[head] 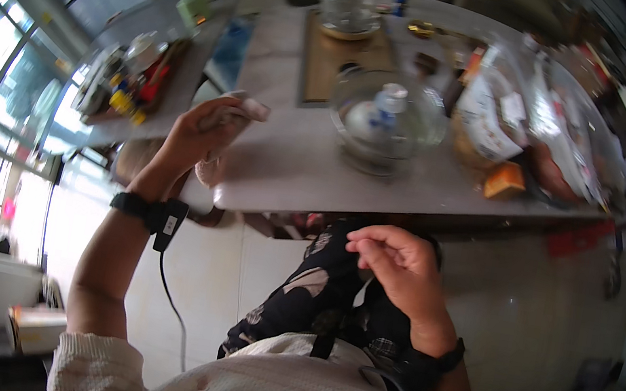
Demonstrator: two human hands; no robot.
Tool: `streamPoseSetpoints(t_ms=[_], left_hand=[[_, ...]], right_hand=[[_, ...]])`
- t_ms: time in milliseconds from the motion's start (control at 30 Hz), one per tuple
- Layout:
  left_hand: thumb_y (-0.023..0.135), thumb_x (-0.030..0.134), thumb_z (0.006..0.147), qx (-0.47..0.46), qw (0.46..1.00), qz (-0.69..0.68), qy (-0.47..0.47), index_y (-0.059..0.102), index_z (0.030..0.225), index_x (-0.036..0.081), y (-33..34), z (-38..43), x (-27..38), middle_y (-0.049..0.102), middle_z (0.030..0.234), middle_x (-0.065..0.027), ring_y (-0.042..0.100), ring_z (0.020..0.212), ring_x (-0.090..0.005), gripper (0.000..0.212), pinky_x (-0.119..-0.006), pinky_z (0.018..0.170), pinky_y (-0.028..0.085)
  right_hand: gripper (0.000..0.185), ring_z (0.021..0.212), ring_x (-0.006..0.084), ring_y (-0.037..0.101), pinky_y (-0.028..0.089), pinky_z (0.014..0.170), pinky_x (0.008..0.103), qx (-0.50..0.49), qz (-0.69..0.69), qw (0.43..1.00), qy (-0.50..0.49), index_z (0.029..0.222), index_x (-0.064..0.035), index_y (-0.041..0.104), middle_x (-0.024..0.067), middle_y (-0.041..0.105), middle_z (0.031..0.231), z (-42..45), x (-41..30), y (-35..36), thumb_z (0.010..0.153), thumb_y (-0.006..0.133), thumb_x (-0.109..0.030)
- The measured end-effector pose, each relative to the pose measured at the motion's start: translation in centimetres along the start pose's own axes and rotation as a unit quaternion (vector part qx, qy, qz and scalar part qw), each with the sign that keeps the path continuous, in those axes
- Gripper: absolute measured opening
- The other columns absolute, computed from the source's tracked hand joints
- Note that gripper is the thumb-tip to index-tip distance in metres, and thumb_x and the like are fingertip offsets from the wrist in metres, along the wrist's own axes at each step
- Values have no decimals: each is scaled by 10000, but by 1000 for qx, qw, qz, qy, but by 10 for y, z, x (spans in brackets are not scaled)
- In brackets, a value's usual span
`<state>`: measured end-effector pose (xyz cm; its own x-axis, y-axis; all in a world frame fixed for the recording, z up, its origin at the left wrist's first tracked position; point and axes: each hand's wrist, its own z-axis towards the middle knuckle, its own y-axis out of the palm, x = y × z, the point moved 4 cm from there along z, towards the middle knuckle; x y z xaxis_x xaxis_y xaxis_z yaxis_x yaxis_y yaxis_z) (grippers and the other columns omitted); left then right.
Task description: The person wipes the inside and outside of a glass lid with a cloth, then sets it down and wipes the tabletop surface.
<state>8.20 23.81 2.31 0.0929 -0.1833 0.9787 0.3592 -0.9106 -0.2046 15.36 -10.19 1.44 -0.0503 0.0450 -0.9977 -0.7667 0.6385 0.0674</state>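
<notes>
My left hand [211,121] is raised at the left end of the stone-topped table [280,172], gripping a pale crumpled cloth [253,109] that pokes out past the fingers and hangs below the palm. Over my lap, clear of the table's front edge, my right hand [395,260] has its fingers bent with the thumb close to them; whether anything small is between them cannot be told. Beyond it on the table stands a clear glass bowl [380,160], in which a white and blue object [384,112], perhaps a small ceramic vessel, shows blurred.
Behind the bowl, a glass jar [349,5] stands on a brown tray [315,82]. Plastic bags [488,116] and an orange block [505,182] lie at the right. A side table [168,123] at the left holds a cluttered tray [92,114]. Cables run from both wrists.
</notes>
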Motion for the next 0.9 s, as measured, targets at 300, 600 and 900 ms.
streamPoseSetpoints(t_ms=[300, 600, 900], left_hand=[[647, 116, 794, 72, 893, 406, 180, 610, 1158, 109, 58, 56, -81, 592, 1201, -123, 522, 1148, -320, 366, -417, 981, 391], [673, 57, 710, -102, 884, 384, 246, 623, 1084, 85, 138, -19, -12, 609, 1067, -148, 551, 1042, -363, 378, -448, 903, 432], [561, 133, 940, -232, 951, -195, -63, 409, 1383, 31, 180, -72, 49, 572, 1230, -119, 595, 1099, -222, 479, -329, 905, 521]], right_hand=[[195, 776, 115, 662, 515, 709, 241, 39, -38, 998, -27, 1000, 12, 669, 89, 712, 872, -26, -23, -30, 924, 614, -159], [281, 829, 130, 666, 535, 668, 247, 71, 64, 995, -21, 1066, 26, 644, 102, 699, 940, -47, -11, -46, 953, 586, -225], [451, 919, 103, 553, 461, 849, 241, 126, 102, 986, -32, 1248, -13, 556, 74, 617, 1130, -57, -2, -57, 902, 673, -277]])
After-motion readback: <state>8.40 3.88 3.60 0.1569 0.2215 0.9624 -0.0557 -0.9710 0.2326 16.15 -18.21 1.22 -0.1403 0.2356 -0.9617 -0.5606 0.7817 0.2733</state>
